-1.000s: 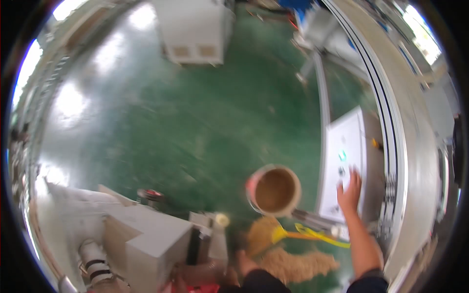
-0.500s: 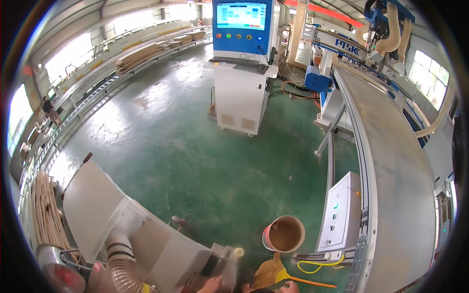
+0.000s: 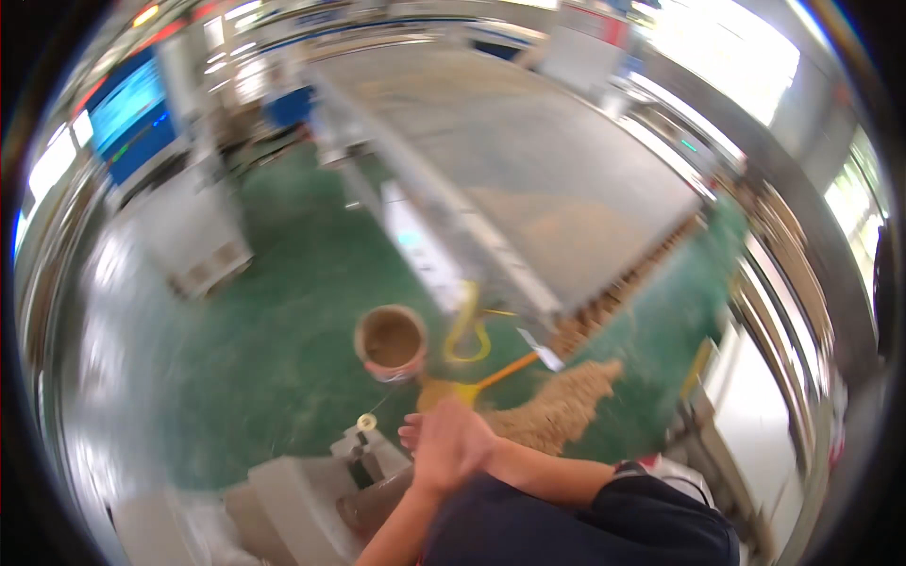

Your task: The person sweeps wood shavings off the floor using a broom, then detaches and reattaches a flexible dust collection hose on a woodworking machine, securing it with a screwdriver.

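Note:
My left hand (image 3: 442,445) and my right hand (image 3: 479,440) meet in front of my dark clothing, the left crossing over the right. Fingertips stick out at the left side of the pair. Motion smears both hands, and most fingers are hidden in the overlap; no held object can be made out. Just beyond them a broom with a yellow head (image 3: 444,391) and an orange handle (image 3: 510,368) lies on the floor. A round bucket (image 3: 364,355) with brownish contents stands farther off, to the left of the broom.
A heap of sawdust (image 3: 557,407) spreads on the green floor right of my hands. A long machine bed (image 3: 491,132) extends ahead, with a looped yellow cable (image 3: 465,357) at its near end. A control cabinet (image 3: 189,226) stands far left. Pale machine parts (image 3: 293,505) sit at lower left.
My view has swung to the right, so the machine bed and sawdust heap show more fully. My hands, apart near the lower edge before, are now together and higher in view.

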`<state>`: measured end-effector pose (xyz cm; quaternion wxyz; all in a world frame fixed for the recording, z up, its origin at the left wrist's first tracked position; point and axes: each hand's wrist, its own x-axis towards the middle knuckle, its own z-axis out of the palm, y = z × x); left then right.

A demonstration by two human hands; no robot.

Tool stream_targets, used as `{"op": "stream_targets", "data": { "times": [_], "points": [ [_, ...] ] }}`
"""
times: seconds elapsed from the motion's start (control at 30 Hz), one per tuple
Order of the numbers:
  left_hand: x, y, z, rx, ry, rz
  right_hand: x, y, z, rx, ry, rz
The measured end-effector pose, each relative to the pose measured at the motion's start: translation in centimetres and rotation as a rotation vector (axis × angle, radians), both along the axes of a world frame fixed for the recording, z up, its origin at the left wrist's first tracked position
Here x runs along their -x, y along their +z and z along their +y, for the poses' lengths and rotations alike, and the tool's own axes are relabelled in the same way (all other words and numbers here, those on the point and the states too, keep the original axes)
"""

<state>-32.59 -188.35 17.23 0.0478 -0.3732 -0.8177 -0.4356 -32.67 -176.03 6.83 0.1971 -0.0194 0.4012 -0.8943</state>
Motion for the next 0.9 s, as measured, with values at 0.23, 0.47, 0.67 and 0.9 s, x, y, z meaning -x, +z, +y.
{"op": "stream_targets", "data": {
  "times": [0.23,0.47,0.67,0.9],
  "points": [
    [-2.6,-16.5,-3.6,0.455,-0.036,-0.494,-5.7,15.6,11.9,0.164,-0.411,-0.142],
    [-6.8,-9.4,16.4,-0.242,-0.111,-1.410,-12.5,12.3,18.5,-0.917,-0.614,0.281],
    [-10.5,-3.8,36.0,-0.496,-0.302,-2.056,-21.1,11.2,35.8,-1.566,-0.347,0.181],
    [-11.0,-10.9,45.3,0.379,-0.273,-1.237,-36.2,3.2,54.2,-1.560,-0.807,-0.496]
  ]
}}
